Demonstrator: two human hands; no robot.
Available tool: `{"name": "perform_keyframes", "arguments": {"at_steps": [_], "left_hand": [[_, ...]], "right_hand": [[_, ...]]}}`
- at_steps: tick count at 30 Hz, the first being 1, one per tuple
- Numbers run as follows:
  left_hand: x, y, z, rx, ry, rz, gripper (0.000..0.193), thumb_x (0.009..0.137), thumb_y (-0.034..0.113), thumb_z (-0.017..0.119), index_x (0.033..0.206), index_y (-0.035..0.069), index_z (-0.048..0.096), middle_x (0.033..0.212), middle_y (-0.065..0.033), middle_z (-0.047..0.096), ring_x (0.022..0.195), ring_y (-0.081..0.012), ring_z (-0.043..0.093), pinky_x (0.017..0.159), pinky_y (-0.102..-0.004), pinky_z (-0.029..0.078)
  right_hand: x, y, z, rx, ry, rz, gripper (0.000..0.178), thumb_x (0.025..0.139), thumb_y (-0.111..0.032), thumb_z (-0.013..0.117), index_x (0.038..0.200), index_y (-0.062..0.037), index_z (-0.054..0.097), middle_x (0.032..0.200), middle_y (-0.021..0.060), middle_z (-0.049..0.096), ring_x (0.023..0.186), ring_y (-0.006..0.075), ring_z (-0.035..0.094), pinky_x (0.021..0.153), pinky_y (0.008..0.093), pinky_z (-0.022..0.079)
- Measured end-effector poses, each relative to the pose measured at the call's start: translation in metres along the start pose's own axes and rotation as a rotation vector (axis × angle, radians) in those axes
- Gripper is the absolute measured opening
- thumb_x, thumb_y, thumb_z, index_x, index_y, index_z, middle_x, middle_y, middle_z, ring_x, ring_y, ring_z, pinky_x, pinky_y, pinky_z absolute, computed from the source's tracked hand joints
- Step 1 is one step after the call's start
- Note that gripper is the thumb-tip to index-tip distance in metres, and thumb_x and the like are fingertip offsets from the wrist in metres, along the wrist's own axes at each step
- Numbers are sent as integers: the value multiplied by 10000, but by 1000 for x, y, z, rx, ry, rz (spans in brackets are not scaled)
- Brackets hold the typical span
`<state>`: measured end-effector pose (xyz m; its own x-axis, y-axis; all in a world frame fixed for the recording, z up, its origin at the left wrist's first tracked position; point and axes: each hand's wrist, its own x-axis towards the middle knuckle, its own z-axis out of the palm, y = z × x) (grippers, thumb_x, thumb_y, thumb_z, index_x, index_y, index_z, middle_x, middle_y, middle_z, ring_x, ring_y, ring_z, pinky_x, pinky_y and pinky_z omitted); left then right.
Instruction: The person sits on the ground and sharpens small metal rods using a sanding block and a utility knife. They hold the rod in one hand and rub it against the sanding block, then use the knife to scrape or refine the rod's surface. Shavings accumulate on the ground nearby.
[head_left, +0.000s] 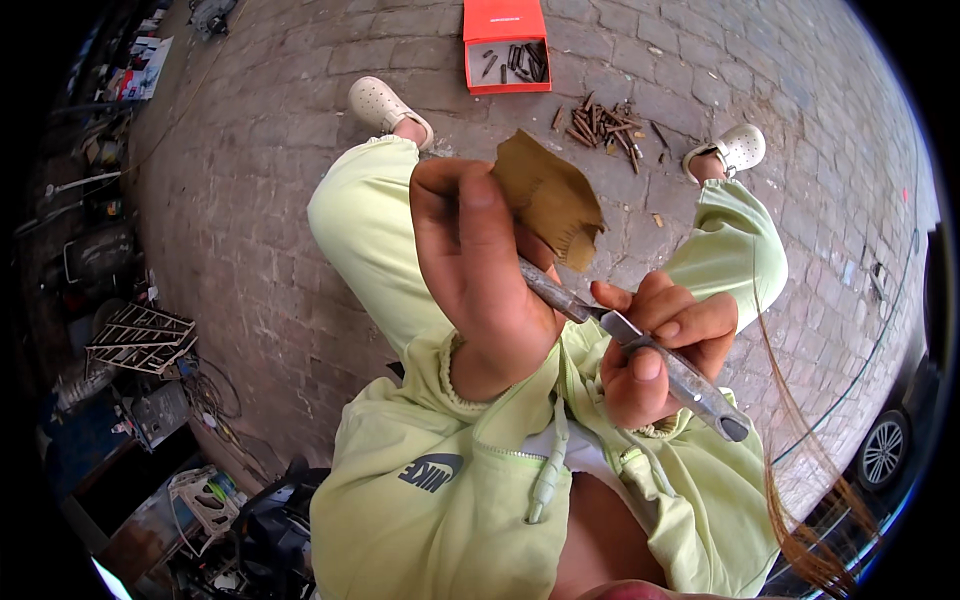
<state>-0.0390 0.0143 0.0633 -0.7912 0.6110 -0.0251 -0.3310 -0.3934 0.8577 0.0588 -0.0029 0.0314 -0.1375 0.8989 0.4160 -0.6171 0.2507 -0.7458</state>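
Note:
My left hand [480, 250] is closed on a worn brown piece of sandpaper [548, 195], which sticks up past the fingers with a ragged, creased edge. Out of the same fist runs a grey metal rod [558, 292], pointing toward my right hand. Between the thumb and fingers of my right hand [672, 335] is a grey metal tool [690, 388] with a flat face and a hollow rounded end, slanting down to the right. Rod and tool meet between the hands; whether they are one piece I cannot tell. My left palm is hidden.
Ahead on the brick paving stands an open red box [507, 65] with dark metal bits inside. Beside it lies a pile of rusty metal pieces [608, 128]. A metal rack [142, 338] and clutter line the left; a car wheel [884, 450] shows at right.

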Motion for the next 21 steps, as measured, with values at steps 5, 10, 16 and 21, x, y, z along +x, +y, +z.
{"name": "perform_keyframes", "arguments": {"at_steps": [5, 10, 16, 21], "left_hand": [[-1, -2, -2, 51, 1, 44, 178, 932, 239, 455, 911, 64, 428, 575, 31, 433, 418, -25, 319, 387, -177, 245], [-2, -1, 1, 45, 40, 46, 178, 935, 244, 454, 913, 68, 434, 575, 40, 433, 414, -19, 311, 377, -177, 232], [-4, -1, -1, 102, 40, 47, 207, 945, 251, 405, 963, 48, 435, 963, -169, 557, 461, -84, 347, 427, -228, 276], [-5, 1, 0, 114, 104, 39, 197, 941, 254, 427, 941, 58, 437, 713, -45, 475, 422, -51, 327, 385, -206, 250]], "right_hand": [[-5, 1, -1, 74, 6, 9, 279, 800, -29, 631, 921, -35, 380, 678, 99, 492, 584, 131, 412, 794, 510, 533], [-6, 0, -3, 61, 11, 15, 259, 807, -34, 620, 913, -39, 383, 680, 104, 493, 577, 131, 404, 783, 515, 535], [-8, 3, -3, 38, 5, -8, 264, 793, -22, 622, 918, -36, 389, 691, 114, 503, 562, 131, 396, 773, 499, 544], [-9, 1, -2, 14, -15, 32, 258, 789, -21, 625, 908, -33, 397, 673, 112, 496, 562, 132, 393, 768, 503, 545]]}}
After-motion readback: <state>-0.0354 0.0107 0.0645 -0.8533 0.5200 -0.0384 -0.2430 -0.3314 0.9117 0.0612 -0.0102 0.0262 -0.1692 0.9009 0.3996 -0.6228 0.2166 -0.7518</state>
